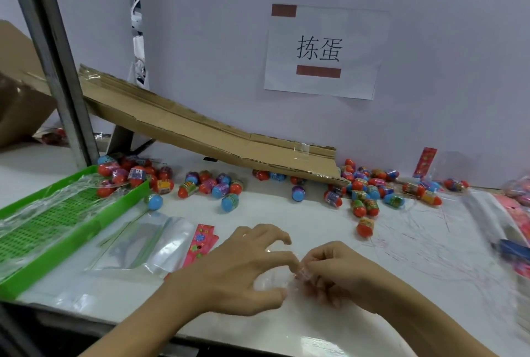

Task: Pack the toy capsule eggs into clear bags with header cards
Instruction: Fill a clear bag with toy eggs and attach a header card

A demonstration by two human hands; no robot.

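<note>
Both hands met at the near edge of the white table (430,256), working one clear bag (272,279). Left hand (241,267) had fingers spread and curled, thumb and fingertips pinching the film. Right hand (329,273) had fingers curled tight, pinching the same bag where the two hands touched. Bag itself was nearly invisible, only glare showed; contents could not be told.

Just left of the hands lay a pink header card (200,242) partly over a flat stack of clear bags (137,242). Further left sat a green tray (71,227) with plastic film lying across its mesh.

Capsule eggs (218,187), red, blue and purple, were scattered loose along the back of the table, one red egg (365,226) lying apart nearer the hands. A cardboard ramp (200,127) sloped down over them from the left. Another red card (426,161) leaned on the wall (229,41) at right. A paper sign (324,51) was taped on the wall above. Right edge was blurred: pink packs, something blue, unclear.
</note>
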